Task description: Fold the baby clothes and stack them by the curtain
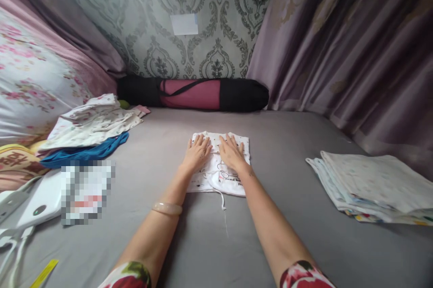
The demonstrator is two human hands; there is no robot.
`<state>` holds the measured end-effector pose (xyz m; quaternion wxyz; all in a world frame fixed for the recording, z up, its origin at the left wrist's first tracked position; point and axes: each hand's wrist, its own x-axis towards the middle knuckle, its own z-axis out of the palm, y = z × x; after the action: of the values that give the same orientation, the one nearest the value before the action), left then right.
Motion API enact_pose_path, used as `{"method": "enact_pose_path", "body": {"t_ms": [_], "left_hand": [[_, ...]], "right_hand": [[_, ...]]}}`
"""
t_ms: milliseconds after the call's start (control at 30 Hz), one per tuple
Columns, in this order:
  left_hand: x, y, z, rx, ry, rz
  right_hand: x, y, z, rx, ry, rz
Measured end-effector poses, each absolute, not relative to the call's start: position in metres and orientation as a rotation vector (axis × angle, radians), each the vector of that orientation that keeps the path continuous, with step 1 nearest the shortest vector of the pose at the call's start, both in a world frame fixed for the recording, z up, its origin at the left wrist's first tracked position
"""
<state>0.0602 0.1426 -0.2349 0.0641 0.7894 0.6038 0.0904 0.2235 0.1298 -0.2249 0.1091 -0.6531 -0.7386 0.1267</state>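
A small white printed garment (pixel 233 183) lies folded into a rough rectangle on the grey sheet, in the middle of the head view. It carries dark specks, some lettering and a line drawing, and a white drawstring (pixel 222 201) trails from its near edge. My left hand (pixel 198 152) rests flat on its left half, fingers spread and pointing away. On the right half lies my right hand (pixel 232 152), also flat with fingers apart. Both palms press the cloth from above and grip nothing. Part of the print is hidden beneath the hands.
To the right sits a stack of folded light cloths (pixel 375 184). At left are loose pale clothes (pixel 91 121), a blue garment (pixel 84 151), a white device (pixel 40 202) with cables and a yellow strip (pixel 44 273). A black and maroon roll bag (pixel 192 94) lies along the wall.
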Motion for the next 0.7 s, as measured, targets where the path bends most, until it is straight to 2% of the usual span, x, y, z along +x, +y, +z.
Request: {"method": "enact_pose_path", "body": {"t_ms": [133, 433, 700], "left_hand": [[0.056, 0.146, -0.24, 2.338, 1.84, 0.303], [0.052, 0.149, -0.242, 2.308, 1.842, 0.236], [0.063, 0.144, -0.235, 2.517, 1.735, 0.289]], "right_hand": [[0.241, 0.134, -0.226, -2.11, -1.969, 0.23], [0.248, 0.135, -0.232, -2.247, -1.944, 0.262], [0.212, 0.126, -0.222, -1.774, -2.316, 0.26]]}}
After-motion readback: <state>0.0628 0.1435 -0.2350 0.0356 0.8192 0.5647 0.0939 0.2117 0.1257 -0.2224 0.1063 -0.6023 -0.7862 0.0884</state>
